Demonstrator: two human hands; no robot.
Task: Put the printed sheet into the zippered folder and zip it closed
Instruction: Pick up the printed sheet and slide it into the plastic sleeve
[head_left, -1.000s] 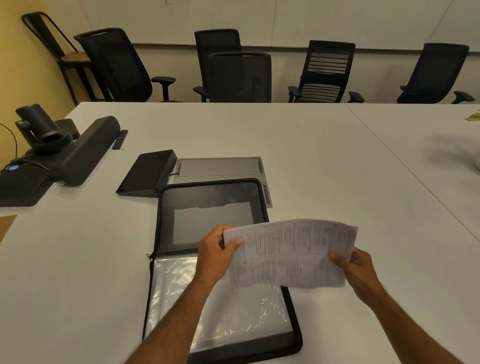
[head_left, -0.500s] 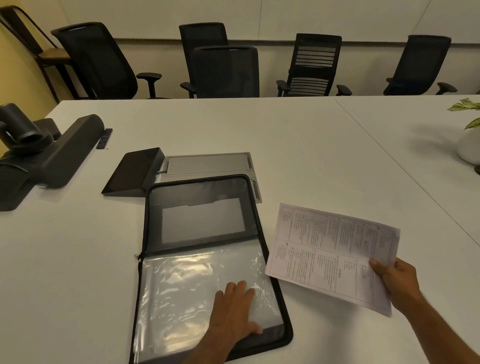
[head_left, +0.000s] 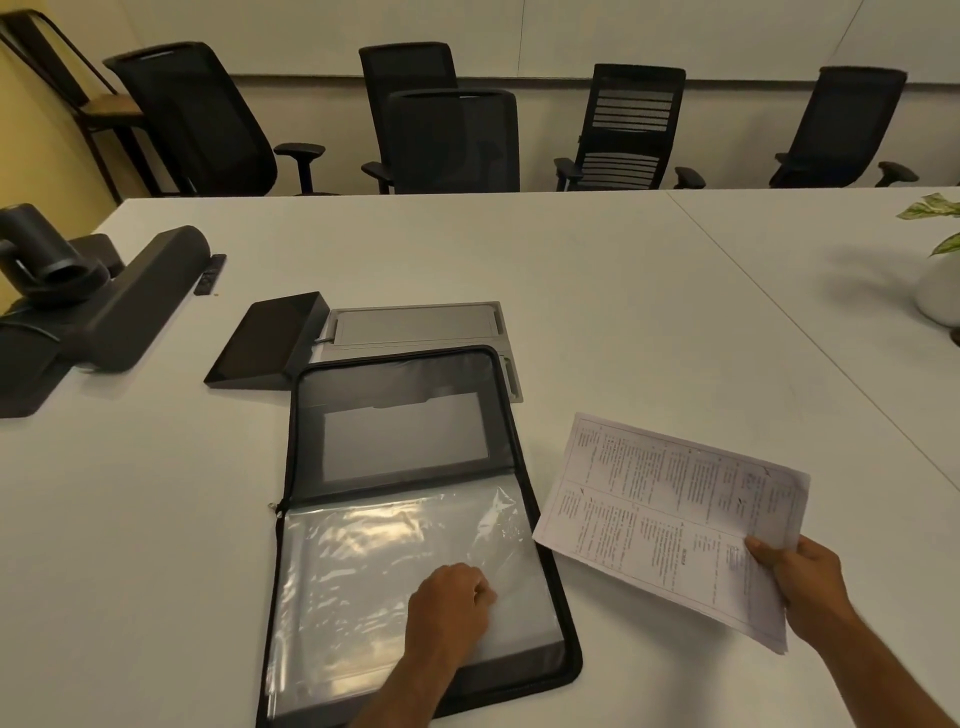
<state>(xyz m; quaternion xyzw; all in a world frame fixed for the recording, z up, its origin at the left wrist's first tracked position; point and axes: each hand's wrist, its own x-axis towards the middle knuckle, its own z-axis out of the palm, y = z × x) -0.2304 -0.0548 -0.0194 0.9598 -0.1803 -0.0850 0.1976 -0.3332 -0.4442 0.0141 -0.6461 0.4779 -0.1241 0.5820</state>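
Note:
The black zippered folder (head_left: 306, 436) lies open flat on the white table in front of me. Its far half shows a grey pocket; its near half holds clear plastic sleeves (head_left: 358, 561). My left hand (head_left: 449, 603) rests on the sleeves with its fingers curled, pinching the top sleeve near its right edge. My right hand (head_left: 802, 577) holds the printed sheet (head_left: 670, 514) by its near right corner. The sheet hovers just right of the folder, and its left edge slightly overlaps the folder's border.
A grey flat laptop stand (head_left: 415, 325) and a black wedge-shaped device (head_left: 265, 345) lie just beyond the folder. A black conference camera and speaker bar (head_left: 98, 306) sit at the left. A white plant pot (head_left: 940, 291) stands at the right. Office chairs (head_left: 452, 140) line the table's far side.
My left hand let go of the sheet and came down onto the plastic sleeves, where its fingers have curled. My right hand carried the sheet to the right of the folder.

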